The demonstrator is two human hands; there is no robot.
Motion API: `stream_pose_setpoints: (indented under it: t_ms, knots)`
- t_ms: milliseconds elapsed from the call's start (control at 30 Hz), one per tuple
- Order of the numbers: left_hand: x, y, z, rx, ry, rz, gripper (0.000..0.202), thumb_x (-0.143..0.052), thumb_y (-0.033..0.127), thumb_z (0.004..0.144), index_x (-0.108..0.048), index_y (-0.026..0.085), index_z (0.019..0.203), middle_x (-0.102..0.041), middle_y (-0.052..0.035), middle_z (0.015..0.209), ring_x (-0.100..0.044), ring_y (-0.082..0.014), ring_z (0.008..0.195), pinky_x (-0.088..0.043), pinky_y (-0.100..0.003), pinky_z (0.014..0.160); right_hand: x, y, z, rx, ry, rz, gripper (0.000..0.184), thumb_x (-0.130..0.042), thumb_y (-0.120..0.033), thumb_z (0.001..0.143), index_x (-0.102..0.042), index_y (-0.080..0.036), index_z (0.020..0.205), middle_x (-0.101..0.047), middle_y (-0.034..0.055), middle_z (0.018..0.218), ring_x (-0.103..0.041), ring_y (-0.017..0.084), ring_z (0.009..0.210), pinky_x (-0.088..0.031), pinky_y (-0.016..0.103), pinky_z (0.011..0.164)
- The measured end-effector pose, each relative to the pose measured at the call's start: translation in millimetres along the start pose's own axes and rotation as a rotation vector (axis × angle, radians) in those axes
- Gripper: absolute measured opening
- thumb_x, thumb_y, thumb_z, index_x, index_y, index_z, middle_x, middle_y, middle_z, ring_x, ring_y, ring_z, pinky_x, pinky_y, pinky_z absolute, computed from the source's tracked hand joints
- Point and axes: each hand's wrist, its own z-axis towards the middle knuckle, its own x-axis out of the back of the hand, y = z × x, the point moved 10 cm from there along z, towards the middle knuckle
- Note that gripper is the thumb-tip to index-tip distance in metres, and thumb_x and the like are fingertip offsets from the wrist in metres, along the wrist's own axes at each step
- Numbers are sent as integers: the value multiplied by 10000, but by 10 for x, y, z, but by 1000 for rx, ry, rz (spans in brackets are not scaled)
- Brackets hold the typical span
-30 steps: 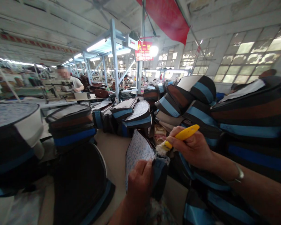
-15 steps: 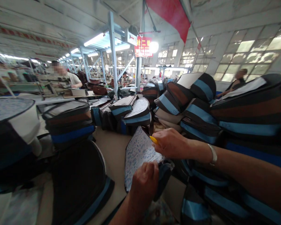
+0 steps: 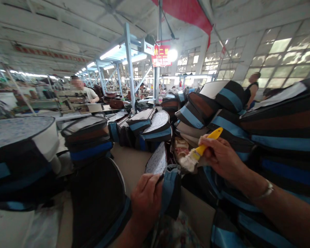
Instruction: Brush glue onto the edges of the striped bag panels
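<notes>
My right hand point(image 3: 220, 158) is closed around the yellow handle of a paintbrush point(image 3: 200, 148). Its pale, clotted bristles point down and left, apart from the fabric. With closed fingers, my left hand point(image 3: 147, 196) grips the edge of a fabric bag piece point(image 3: 156, 160) that has a blue-and-white patterned lining. A light blue and black band runs down the piece's right side, beside my left hand. Just behind the bristles sits a container point(image 3: 181, 147) with a smeared, whitish and reddish inside, partly hidden by the brush.
Stacked black, brown and blue bag pieces point(image 3: 235, 129) rise on the right. More stacks stand left point(image 3: 86, 137), beside a large black piece point(image 3: 96, 199) on the beige work surface point(image 3: 130, 158). A person point(image 3: 84, 91) sits behind at left; another person point(image 3: 251, 89) stands at far right.
My right hand has lifted the brush off the patterned lining and moved right, bringing the bristles into sight. The bag piece now stands more upright in my left hand. The view has shifted slightly.
</notes>
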Motion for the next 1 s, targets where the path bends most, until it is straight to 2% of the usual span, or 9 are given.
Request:
stream_pose_setpoints:
  t_ms: [100,200,300,467,600,700,767,900,1000]
  knots:
    - [78,-256,137,172,-35,-73,105,-580,243,901,-650,204,968,-657,-20,868,-642,-135,777,-519,-239,717,-234,493,-277,-284,-179,380,215,-646,-359,817,-577,-192,701,-363,-108,394,-196,54,327,-495,278,532]
    - [172,-459,184,307,-12,-11,161,-592,311,893,-624,214,1019,-653,0,835,-628,-139,722,-503,-249,668,-531,689,-434,-294,-285,541,183,-649,-336,800,-603,-193,695,-407,-100,406,-221,56,324,-551,415,778]
    - [258,-465,172,270,7,75,139,-545,293,918,-619,213,1004,-650,-19,871,-626,-159,794,-499,-278,725,-790,750,-442,-289,-304,656,177,-662,-323,782,-603,-195,675,-413,-97,417,-241,61,327,-527,473,875]
    - [241,-373,35,205,-83,175,312,-621,404,857,-654,205,1094,-620,-106,1100,-572,-264,1031,-490,-419,876,-1194,812,-416,-315,-385,775,134,-645,-293,783,-626,-184,707,-446,-91,434,-233,50,314,-543,430,835]
    - [227,-467,9,287,-106,197,413,-721,416,764,-659,174,1093,-606,-125,1131,-543,-295,1049,-486,-452,879,-1367,977,-401,-351,-381,755,183,-647,-328,785,-592,-181,692,-393,-102,394,-197,50,304,-538,294,590]
    - [182,-582,73,359,-162,76,292,-688,348,797,-678,198,1048,-600,-90,1087,-551,-257,1040,-484,-400,882,-1310,1000,-318,-354,-342,673,228,-649,-366,792,-570,-181,685,-368,-104,382,-173,48,303,-446,236,446]
    - [176,-663,117,428,-175,-37,190,-650,332,827,-705,208,960,-593,-66,1021,-570,-223,990,-486,-352,856,-1132,895,-199,-283,-259,583,240,-652,-378,806,-567,-181,699,-376,-99,400,-175,51,311,-381,221,394]
    - [159,-720,169,519,-183,-182,154,-623,322,839,-727,209,839,-571,-39,930,-579,-187,904,-471,-296,799,-686,446,4,39,2,356,216,-692,-353,832,-587,-182,752,-455,-69,499,-324,75,395,-311,195,401]
    - [125,-707,172,557,-187,-219,172,-619,337,836,-730,206,824,-565,-34,916,-572,-181,880,-458,-285,782,-772,125,21,288,-16,69,196,-652,-346,885,-613,-189,776,-512,-46,567,-437,95,485,-339,202,455]
